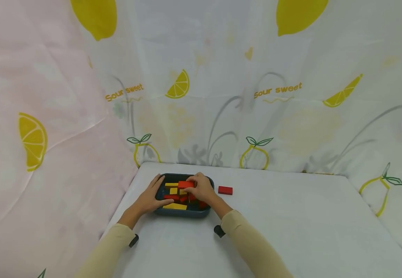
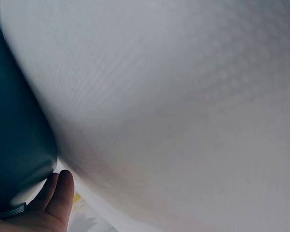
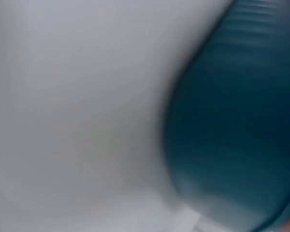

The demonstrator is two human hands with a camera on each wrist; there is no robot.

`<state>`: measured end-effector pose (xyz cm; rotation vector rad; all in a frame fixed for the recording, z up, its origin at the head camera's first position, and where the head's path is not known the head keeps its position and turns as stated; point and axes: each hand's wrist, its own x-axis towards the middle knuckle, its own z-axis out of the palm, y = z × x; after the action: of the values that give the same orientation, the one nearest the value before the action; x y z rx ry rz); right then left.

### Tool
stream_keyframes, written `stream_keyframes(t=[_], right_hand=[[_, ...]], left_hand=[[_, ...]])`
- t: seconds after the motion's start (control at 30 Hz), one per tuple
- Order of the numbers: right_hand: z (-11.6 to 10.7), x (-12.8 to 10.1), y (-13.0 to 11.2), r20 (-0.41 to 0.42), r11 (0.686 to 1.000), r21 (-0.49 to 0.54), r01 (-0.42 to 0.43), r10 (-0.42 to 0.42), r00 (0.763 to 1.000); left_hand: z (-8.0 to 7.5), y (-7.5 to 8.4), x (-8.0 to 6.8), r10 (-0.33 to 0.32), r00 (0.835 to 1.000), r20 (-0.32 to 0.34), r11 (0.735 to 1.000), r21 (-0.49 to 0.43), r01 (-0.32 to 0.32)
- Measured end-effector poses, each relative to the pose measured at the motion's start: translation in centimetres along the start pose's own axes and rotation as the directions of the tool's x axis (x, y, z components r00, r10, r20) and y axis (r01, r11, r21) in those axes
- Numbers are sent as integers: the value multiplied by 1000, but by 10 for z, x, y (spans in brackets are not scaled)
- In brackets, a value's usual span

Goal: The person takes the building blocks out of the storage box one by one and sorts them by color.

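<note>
Red block [image 1: 185,184] is pinched between the fingers of my right hand [image 1: 201,189] over the dark tray [image 1: 183,212] at the lower centre of the head view, while my left hand [image 1: 152,197] lies flat with fingers spread on the tray's left rim, and another red block [image 1: 225,190] sits on the white table [image 1: 291,224] just right of the tray. From my left wrist I see the tray wall [image 2: 14,140] at the left edge and one fingertip [image 2: 63,193] touching it at the lower left. From my right wrist only the blurred tray wall [image 3: 237,121] fills the right side.

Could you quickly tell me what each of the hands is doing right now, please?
Left hand: open, fingers straight, resting on the left rim of the tray.
Right hand: pinching a red block over the tray.
</note>
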<state>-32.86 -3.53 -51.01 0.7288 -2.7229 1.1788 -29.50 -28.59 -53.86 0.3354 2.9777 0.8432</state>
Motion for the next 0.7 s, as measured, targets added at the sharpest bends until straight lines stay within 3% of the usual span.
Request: stream_keyframes(t=[0.17, 0.4, 0.7], right_hand=[[-11, -1, 8, -1, 1000, 17, -16, 16, 1000], [-33, -5, 20, -69, 998, 29, 58, -56, 996], [-68, -16, 44, -112, 1000, 9, 19, -18, 994]], left_hand=[[1, -1, 1, -2, 1000, 2, 1000, -4, 2], [1, 0, -1, 4, 1000, 9, 1000, -23, -4], [0, 3, 1, 21, 1000, -5, 1000, -10, -21]])
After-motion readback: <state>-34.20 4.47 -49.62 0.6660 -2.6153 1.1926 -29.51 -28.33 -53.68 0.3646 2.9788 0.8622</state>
